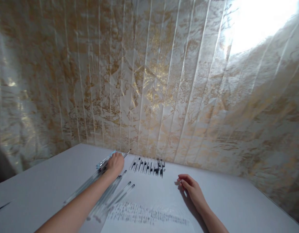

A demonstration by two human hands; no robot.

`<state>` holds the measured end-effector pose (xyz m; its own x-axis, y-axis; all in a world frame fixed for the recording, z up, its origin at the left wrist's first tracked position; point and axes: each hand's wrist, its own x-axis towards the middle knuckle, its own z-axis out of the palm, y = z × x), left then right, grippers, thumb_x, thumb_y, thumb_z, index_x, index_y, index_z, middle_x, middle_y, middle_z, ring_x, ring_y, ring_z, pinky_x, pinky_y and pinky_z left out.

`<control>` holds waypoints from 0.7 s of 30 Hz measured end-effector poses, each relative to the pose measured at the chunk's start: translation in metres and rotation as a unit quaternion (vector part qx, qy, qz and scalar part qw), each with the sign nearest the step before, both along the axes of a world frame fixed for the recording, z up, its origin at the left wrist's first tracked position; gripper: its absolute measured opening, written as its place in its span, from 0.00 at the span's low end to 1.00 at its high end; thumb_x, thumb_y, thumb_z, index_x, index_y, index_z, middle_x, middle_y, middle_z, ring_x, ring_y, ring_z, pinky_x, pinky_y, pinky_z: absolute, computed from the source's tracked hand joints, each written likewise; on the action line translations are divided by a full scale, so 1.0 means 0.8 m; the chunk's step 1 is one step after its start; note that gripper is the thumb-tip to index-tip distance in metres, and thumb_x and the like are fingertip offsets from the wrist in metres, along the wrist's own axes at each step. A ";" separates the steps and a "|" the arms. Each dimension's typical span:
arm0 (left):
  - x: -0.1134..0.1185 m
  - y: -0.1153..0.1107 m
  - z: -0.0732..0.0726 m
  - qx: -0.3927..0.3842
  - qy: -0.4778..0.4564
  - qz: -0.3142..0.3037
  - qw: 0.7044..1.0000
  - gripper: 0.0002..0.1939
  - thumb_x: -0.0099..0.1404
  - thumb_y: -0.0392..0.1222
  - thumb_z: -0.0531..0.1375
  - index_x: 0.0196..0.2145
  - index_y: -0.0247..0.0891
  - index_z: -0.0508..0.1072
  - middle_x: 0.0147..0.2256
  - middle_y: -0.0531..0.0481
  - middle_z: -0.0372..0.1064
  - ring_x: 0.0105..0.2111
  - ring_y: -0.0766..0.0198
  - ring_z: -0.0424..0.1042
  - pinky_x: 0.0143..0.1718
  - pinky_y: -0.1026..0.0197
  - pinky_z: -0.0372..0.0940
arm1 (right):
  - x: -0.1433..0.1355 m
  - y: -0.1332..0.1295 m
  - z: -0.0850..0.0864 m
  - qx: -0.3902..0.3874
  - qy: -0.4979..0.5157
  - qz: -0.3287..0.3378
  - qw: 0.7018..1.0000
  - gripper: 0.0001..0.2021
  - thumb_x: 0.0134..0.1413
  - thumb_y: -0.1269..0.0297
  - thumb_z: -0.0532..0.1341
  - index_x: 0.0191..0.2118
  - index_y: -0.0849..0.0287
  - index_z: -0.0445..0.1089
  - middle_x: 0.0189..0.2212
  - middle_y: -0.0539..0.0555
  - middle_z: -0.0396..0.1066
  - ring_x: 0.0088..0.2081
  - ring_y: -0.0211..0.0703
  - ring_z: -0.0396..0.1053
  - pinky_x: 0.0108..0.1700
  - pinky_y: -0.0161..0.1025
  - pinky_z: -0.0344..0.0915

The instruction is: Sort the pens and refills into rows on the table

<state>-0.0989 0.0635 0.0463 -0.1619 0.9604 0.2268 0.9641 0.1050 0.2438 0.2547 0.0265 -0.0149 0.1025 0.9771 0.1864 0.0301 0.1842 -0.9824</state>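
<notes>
My left hand (116, 163) is curled over a spread of slim clear pens (110, 191) on the left of the white table. A thin dark-tipped pen (127, 153) sticks out past its fingers, which look closed on it; the fingertips themselves are hidden. Beside this hand lies a light-blue clear wrapper (99, 165). My right hand (191, 188) hovers low over the table at the right, thumb and fingers drawn together. Whatever is between them is too small to make out. A row of clear pen pieces with black caps (148, 167) lies between the hands.
A sheet of paper with lines of dark writing (149, 215) lies at the near edge of the white table (227, 197). One dark pen (2, 207) rests far left. Behind the table hangs a shiny gold-patterned curtain (144, 81).
</notes>
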 end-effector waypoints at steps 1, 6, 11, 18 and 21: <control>0.009 -0.004 0.004 0.001 -0.012 -0.017 1.000 0.15 0.69 0.43 0.57 0.51 0.35 0.68 0.50 0.42 0.68 0.45 0.57 0.71 0.45 0.50 0.68 | -0.003 -0.001 0.003 -0.002 0.001 0.007 1.000 0.15 0.39 0.54 0.68 0.32 0.59 0.74 0.24 0.53 0.72 0.23 0.40 0.64 0.26 0.38 0.59; 0.093 -0.055 -0.004 -0.030 -0.093 -0.181 0.979 0.11 0.70 0.34 0.47 0.45 0.38 0.65 0.34 0.50 0.75 0.33 0.64 0.74 0.33 0.66 0.61 | -0.041 -0.017 0.021 0.004 0.033 0.103 0.994 0.20 0.45 0.50 0.68 0.41 0.57 0.73 0.22 0.47 0.64 0.21 0.34 0.57 0.25 0.35 0.56; 0.154 -0.104 -0.036 -0.048 -0.200 -0.307 0.929 0.12 0.70 0.39 0.46 0.39 0.42 0.68 0.37 0.51 0.76 0.38 0.61 0.75 0.36 0.65 0.60 | -0.073 -0.029 0.015 -0.014 0.101 0.141 0.985 0.18 0.50 0.48 0.65 0.36 0.58 0.71 0.18 0.43 0.56 0.20 0.32 0.52 0.24 0.32 0.52; 0.143 -0.102 -0.032 -0.054 -0.299 -0.334 0.892 0.15 0.69 0.47 0.49 0.44 0.48 0.74 0.40 0.51 0.78 0.39 0.58 0.75 0.39 0.63 0.61 | -0.070 -0.031 0.006 -0.033 0.109 0.110 0.987 0.17 0.50 0.48 0.65 0.30 0.59 0.69 0.17 0.43 0.57 0.19 0.31 0.50 0.22 0.31 0.49; 0.140 -0.098 -0.029 -0.070 -0.297 -0.274 0.912 0.12 0.65 0.48 0.55 0.43 0.47 0.73 0.31 0.55 0.76 0.31 0.61 0.73 0.34 0.64 0.60 | -0.069 -0.029 0.010 -0.049 0.128 0.085 0.987 0.18 0.47 0.47 0.66 0.30 0.59 0.69 0.15 0.42 0.56 0.17 0.31 0.50 0.21 0.31 0.49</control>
<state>0.0131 -0.0153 0.0230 0.2962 0.9471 0.1236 0.5837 -0.2819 0.7615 0.1995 0.0030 -0.0067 -0.0328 0.9963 0.0797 -0.2439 0.0694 -0.9673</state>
